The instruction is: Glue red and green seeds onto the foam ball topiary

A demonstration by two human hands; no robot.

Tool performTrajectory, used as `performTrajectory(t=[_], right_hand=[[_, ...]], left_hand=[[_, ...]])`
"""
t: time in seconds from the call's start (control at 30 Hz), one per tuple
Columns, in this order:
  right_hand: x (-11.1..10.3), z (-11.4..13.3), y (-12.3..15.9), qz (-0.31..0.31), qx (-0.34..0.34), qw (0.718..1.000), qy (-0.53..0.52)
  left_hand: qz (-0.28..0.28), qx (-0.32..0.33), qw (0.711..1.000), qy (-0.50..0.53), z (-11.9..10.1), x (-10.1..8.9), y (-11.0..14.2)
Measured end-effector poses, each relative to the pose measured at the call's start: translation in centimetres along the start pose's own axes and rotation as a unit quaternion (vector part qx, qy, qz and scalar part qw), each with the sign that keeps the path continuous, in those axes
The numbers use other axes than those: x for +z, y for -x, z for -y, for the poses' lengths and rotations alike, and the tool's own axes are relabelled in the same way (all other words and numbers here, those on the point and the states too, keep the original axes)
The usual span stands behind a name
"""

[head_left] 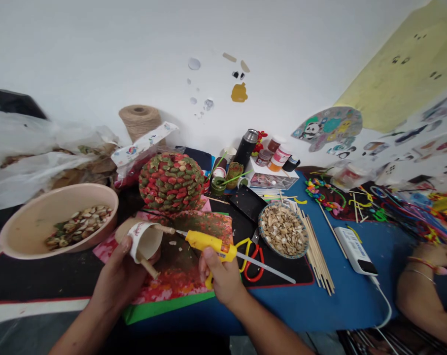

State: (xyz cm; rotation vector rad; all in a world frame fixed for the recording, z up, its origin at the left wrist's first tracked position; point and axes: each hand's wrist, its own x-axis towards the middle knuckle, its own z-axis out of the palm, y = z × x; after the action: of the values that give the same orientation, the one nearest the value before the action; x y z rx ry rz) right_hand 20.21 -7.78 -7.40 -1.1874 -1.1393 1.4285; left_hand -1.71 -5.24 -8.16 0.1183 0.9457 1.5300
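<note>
Head view: left of the frame's centre, your left hand (pixel 125 266) grips the white cup (pixel 151 242), mouth facing right; your right hand (pixel 219 276) clasps the yellow glue gun (pixel 208 241), its long axis aiming leftward, nozzle (pixel 181 233) just beside the cup's upper peg (pixel 164 229), contact unclear.

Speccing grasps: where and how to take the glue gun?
Take the glue gun by its handle, probably best from the near side: the handle juts toward the wearer, set back from the metal tip, which points left. Stay clear of the glue stick sticking out the rear.
</note>
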Motion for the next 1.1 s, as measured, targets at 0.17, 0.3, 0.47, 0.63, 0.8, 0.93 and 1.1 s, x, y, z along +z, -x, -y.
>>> performTrajectory(t=[0.17, 0.3, 0.47, 0.63, 0.8, 0.93, 1.1], right_hand=[[-0.1, 0.2, -0.3, -0.005, -0.009, 1.000, -0.019], [0.1, 0.9, -0.3, 0.006, -0.022, 0.999, -0.027], [0.4, 0.9, -0.4, 0.031, -0.009, 0.999, -0.018], [0.2, 0.1, -0.3, 0.040, -0.011, 0.999, -0.011], [0.0, 0.0, -0.3, 0.028, -0.017, 0.999, -0.012], [0.2, 0.2, -0.3, 0.037, 0.003, 0.999, -0.014], [0.4, 0.6, -0.4, 0.029, 0.001, 0.999, -0.028]], left_hand=[[0.010, -0.008, 1.000, -0.014, -0.2, 0.0, 0.0], [0.030, -0.005, 0.999, -0.029, -0.4, 0.5, 0.3], [0.053, -0.004, 0.998, -0.043, -0.6, 1.2, 0.6], [0.035, -0.005, 0.999, -0.041, -0.5, 0.8, 0.4], [0.039, -0.015, 0.998, -0.036, -0.7, 0.5, 0.3], [0.032, -0.007, 0.999, -0.022, -0.6, 0.4, 0.2], [0.031, -0.008, 0.999, -0.016, -0.5, 0.2, 0.0]])
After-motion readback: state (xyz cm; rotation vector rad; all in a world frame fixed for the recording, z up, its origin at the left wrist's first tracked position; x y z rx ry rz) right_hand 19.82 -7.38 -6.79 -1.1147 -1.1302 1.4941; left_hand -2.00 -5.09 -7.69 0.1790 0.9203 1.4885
